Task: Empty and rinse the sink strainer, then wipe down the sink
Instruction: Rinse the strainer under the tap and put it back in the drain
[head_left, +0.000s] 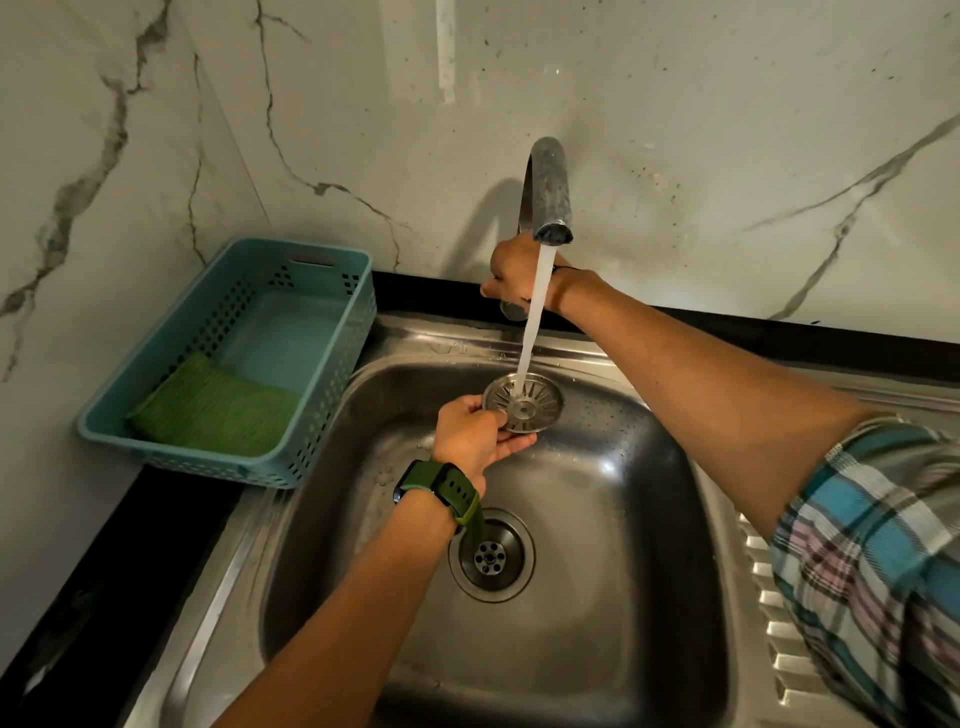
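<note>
Your left hand (475, 431) pinches the sink strainer (523, 401) by its rim at its 8 o'clock edge, thumb on top and fingers curled beneath, holding the round slotted disc above the steel sink (649, 499) toward the basin's 12 o'clock side. A stream of water (535, 312) falls from the faucet (545, 192) and strikes the strainer near its centre. Your right hand (511, 278) reaches behind the stream to the base of the faucet, fingers wrapped around a metal fitting there; whether that is the tap handle cannot be made out. A green-strapped watch (441, 491) sits on your left wrist, and a plaid sleeve (872, 545) covers your right upper arm at 3 o'clock. The open drain (491, 555) lies in the basin floor, directly below your left wrist, with its strainer lifted out. At 9 o'clock from the sink, a teal perforated basket (332, 415) rests on the dark countertop (130, 525) against the marble-patterned wall (727, 130), holding a green cloth (213, 410) in its near end.
</note>
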